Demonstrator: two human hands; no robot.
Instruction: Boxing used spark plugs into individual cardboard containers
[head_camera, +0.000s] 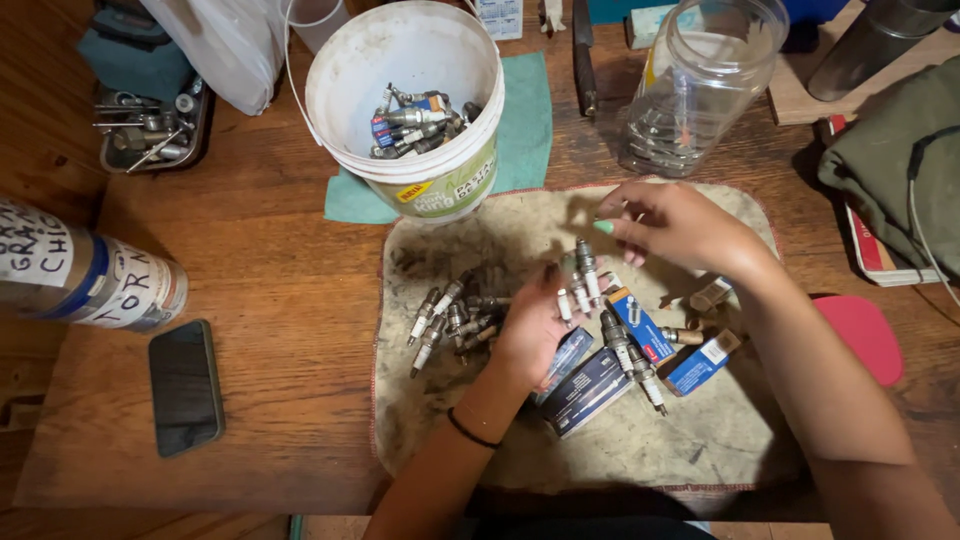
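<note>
Spark plugs (585, 275), slim metal ones with white ceramic bodies and dark threaded ends, lie scattered on the stained beige cloth mat (700, 440) spread over the brown wooden table (290, 300). The left hand (535, 325) rests palm up near the middle of the mat, fingers loosely curled, with a few of these plugs lying across its fingertips. The right hand (670, 225) hovers over the mat's upper part, its thumb and fingers drawn together; whether they pinch anything cannot be told. A further heap of plugs (450, 315) sits on the mat just left of the left hand. Small blue cardboard boxes (640, 330) and darker boxes (585, 385) lie on the mat between the two forearms. Above the mat's upper left corner stands a white plastic bucket (400, 50) holding more plugs, on a green cloth (530, 120). A clear plastic jar (700, 85) stands above the mat's upper right. Well left of the mat lie a black phone (185, 385) and a taped cylindrical can (90, 280).
</note>
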